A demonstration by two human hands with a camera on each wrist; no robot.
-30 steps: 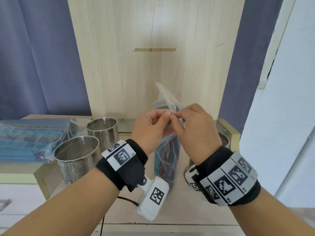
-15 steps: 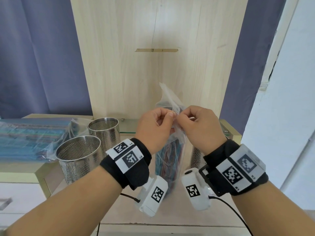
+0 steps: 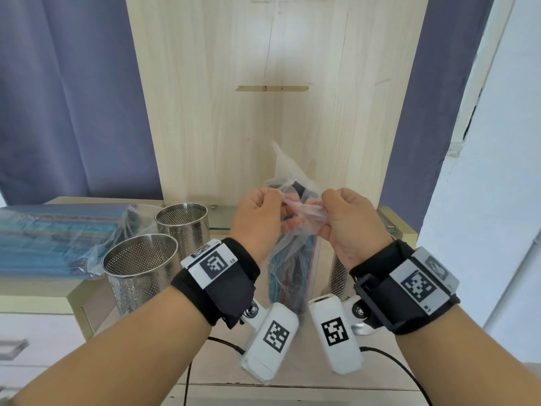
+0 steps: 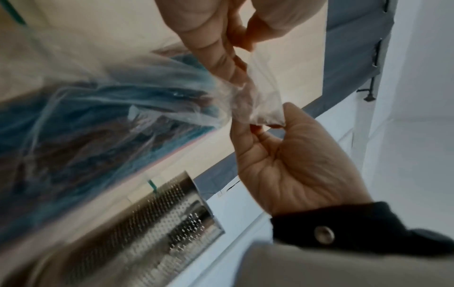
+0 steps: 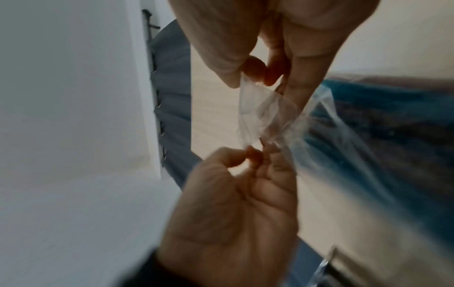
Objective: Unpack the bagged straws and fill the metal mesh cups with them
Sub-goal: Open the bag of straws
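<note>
A person's two hands work at the top of a clear plastic bag of blue and multicoloured straws (image 3: 292, 268) standing upright on the pale wooden bench (image 3: 292, 364). A second ago the fingertips met in one tight pinch; now the hands have drawn apart, stretching the film open between them.

Well to the left of the left hand lies a flat clear-wrapped stack of blue straws (image 3: 55, 238). Nearer it stand two empty perforated stainless-steel cups, the front cup (image 3: 140, 271) and the rear cup (image 3: 183, 227), unmoved since the earlier frames.

The left hand (image 3: 259, 218) pinches the bag's left edge, fingers curled on the film; the left wrist view shows the thumb and fingers (image 4: 221, 58) clamped on the plastic. The right hand (image 3: 348, 221) pinches the opposite edge, its fingertips (image 5: 255, 155) nipping the film. Just behind and below the right hand, a third perforated steel cup (image 3: 339, 276) shows partly.

Black wristbands carry white tags with square black-and-white code patterns; small printing beside them is too fine to read reliably.
</note>
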